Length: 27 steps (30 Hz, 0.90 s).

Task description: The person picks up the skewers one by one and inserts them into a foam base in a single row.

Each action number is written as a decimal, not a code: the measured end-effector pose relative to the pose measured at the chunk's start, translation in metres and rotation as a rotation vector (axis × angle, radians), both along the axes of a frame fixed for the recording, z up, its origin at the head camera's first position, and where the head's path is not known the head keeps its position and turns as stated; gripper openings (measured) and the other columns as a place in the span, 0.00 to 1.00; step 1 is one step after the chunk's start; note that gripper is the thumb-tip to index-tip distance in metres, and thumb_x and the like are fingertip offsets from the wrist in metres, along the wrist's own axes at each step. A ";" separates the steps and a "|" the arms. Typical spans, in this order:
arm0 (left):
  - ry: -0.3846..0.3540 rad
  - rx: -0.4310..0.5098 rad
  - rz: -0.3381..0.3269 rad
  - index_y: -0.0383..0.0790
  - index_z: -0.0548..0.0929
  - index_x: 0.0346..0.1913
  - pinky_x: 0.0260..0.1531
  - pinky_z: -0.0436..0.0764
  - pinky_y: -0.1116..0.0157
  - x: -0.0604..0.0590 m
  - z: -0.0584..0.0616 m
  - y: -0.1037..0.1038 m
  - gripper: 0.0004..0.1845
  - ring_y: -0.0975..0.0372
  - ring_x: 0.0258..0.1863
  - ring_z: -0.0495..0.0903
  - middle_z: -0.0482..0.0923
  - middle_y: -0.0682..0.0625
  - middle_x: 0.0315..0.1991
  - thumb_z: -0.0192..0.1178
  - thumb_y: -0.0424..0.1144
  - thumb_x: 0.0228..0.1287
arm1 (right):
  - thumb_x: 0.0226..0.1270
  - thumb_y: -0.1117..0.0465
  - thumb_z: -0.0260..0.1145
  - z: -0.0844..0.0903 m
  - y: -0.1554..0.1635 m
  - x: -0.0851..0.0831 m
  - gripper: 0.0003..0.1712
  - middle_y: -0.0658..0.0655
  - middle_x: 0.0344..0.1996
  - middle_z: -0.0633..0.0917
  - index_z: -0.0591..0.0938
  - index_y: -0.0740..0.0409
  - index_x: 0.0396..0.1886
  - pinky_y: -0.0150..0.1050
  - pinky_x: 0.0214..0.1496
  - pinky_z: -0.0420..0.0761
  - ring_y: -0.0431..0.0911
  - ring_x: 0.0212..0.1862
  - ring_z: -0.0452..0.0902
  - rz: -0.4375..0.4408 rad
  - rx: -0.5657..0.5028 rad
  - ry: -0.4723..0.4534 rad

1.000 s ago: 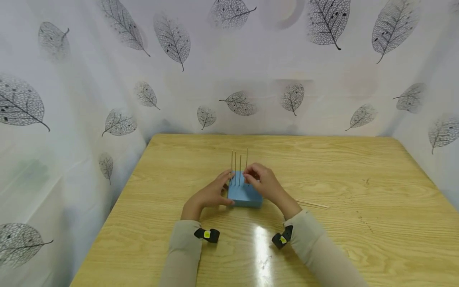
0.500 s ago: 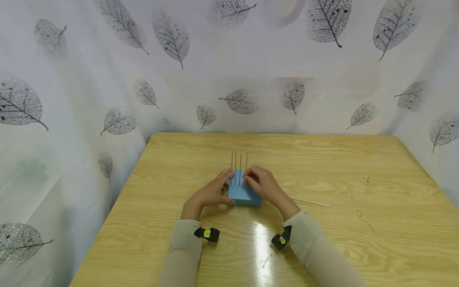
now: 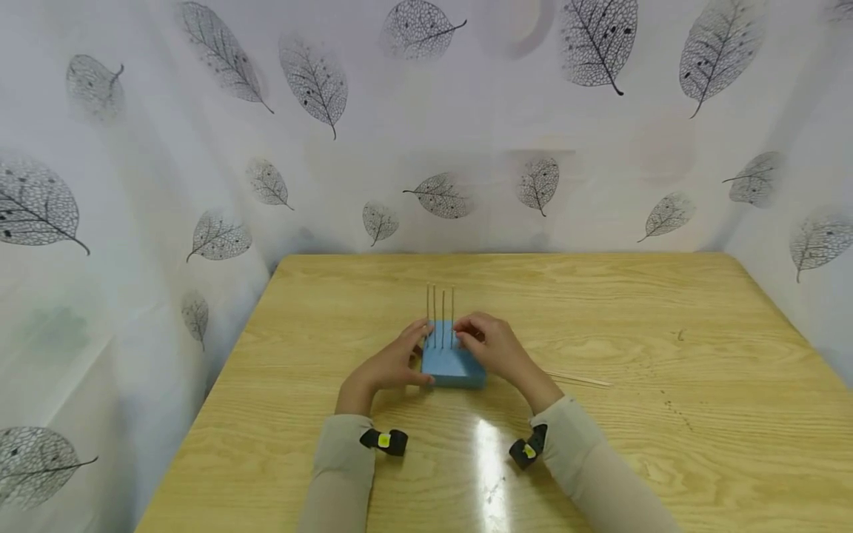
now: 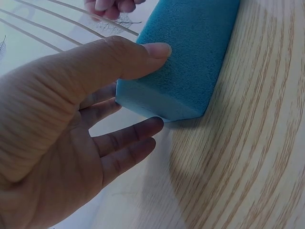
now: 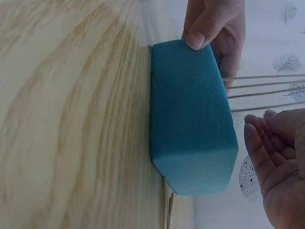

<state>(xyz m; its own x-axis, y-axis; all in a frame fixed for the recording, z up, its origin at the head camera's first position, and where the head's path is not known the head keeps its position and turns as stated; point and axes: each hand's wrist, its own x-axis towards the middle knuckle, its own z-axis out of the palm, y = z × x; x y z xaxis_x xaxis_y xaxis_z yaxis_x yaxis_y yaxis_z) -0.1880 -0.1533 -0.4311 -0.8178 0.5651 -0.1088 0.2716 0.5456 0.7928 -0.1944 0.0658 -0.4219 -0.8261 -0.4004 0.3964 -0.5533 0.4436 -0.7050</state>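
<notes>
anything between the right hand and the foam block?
Nothing visible. The right hand hovers at the block top beside the four upright sticks, fingers curled, open gap in the right wrist view. Left hand holds the block's other side.

A makeshift recording booth, probably set up indoors: a pale wooden worktop [image 3: 600, 311] enclosed from nine o'clock through twelve to three by a white curtain [image 3: 133, 148] printed with grey skeleton leaves [image 3: 313, 74].
</notes>
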 end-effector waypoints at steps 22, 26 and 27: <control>0.020 -0.032 -0.013 0.40 0.47 0.70 0.52 0.70 0.60 0.001 -0.002 0.001 0.50 0.53 0.54 0.67 0.37 0.47 0.71 0.68 0.37 0.48 | 0.60 0.65 0.62 -0.008 0.072 0.006 0.09 0.52 0.30 0.81 0.80 0.64 0.39 0.31 0.29 0.76 0.41 0.29 0.76 -0.116 0.061 -0.053; 0.030 -0.045 -0.009 0.40 0.47 0.70 0.53 0.70 0.60 0.000 -0.003 0.001 0.50 0.54 0.54 0.68 0.37 0.48 0.71 0.68 0.38 0.48 | 0.59 0.65 0.63 -0.009 0.084 0.007 0.10 0.51 0.29 0.82 0.80 0.63 0.40 0.31 0.29 0.76 0.40 0.29 0.76 -0.143 0.080 -0.059; 0.030 -0.047 -0.008 0.40 0.48 0.70 0.53 0.69 0.60 0.000 -0.003 0.001 0.50 0.54 0.54 0.68 0.37 0.48 0.71 0.69 0.38 0.48 | 0.59 0.65 0.63 -0.010 0.088 0.007 0.10 0.51 0.29 0.82 0.80 0.63 0.40 0.31 0.29 0.75 0.40 0.29 0.76 -0.150 0.088 -0.056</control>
